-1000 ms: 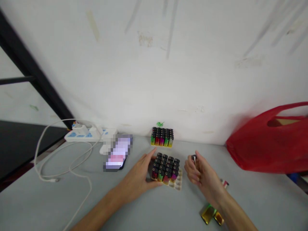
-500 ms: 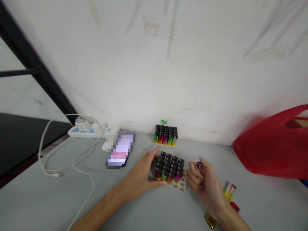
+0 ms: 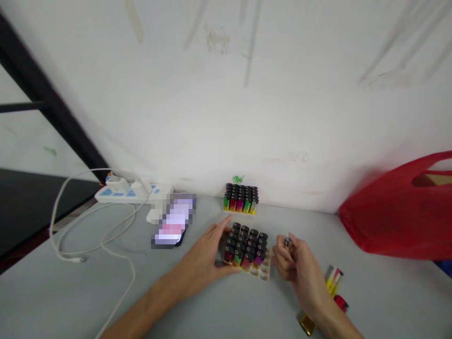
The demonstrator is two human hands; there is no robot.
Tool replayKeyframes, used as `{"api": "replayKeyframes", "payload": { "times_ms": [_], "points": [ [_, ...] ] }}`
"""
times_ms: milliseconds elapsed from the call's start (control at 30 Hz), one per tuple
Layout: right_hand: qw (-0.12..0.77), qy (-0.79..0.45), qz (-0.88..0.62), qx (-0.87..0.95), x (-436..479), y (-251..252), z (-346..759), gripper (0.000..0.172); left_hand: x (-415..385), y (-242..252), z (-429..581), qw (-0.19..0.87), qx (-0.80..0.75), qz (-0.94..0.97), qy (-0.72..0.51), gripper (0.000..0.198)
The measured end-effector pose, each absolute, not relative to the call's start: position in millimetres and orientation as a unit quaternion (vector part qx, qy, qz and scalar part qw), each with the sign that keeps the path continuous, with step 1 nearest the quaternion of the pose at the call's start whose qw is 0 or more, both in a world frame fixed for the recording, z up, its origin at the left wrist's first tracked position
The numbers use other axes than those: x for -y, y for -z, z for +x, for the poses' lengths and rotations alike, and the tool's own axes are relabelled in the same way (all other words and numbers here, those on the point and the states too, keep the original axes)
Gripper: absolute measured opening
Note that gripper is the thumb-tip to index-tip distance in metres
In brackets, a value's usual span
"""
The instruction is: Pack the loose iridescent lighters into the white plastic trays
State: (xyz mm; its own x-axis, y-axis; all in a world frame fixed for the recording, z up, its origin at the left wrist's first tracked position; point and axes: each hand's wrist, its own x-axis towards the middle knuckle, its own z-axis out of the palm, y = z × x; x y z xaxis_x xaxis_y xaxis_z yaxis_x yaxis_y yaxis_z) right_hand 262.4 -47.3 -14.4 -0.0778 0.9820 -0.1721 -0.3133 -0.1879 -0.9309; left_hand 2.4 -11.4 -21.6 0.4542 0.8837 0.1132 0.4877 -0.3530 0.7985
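My left hand [image 3: 203, 259] grips the left side of a pale tray [image 3: 264, 271], thumb at the near edge and fingers at the far side. Black-topped, colourful lighters [image 3: 247, 245] stand upright in rows in it, with bare pockets along its right edge. Just right of the tray, my right hand [image 3: 298, 266] is closed around a lighter [image 3: 287, 242]. Only its top shows; the fingers hide its body. Beside and under my right forearm lie a yellow lighter [image 3: 334, 281], a red lighter [image 3: 341, 302] and a gold lighter [image 3: 306, 325].
Against the wall stands a second block of lighters [image 3: 240, 198]. A phone [image 3: 174, 220] lies at left, near a white power strip [image 3: 160, 189] and a looping white cable [image 3: 132, 268]. At right sits a red bag [image 3: 391, 221].
My right hand has turned slightly, and the metal top of its lighter shows more clearly. The left hand keeps its grip on the tray. The whole view has shifted a little.
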Motion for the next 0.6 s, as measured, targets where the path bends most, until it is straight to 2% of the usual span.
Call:
{"api": "replayKeyframes", "payload": {
  "times_ms": [133,267,500,600],
  "points": [
    [0.496,-0.649,-0.432,0.384,43,17,261,0.072,11,23,2,0.354,-0.436,0.778,-0.280,0.117],
    [0.492,-0.636,-0.443,0.397,45,18,256,0.072,9,25,1,0.351,-0.432,0.782,-0.280,0.117],
    [0.506,-0.482,-0.560,0.446,54,17,250,0.071,10,27,1,0.345,-0.434,0.783,-0.281,0.117],
    [0.484,-0.437,-0.596,0.469,56,27,253,0.071,10,26,1,0.345,-0.432,0.788,-0.272,0.117]
  ]
}}
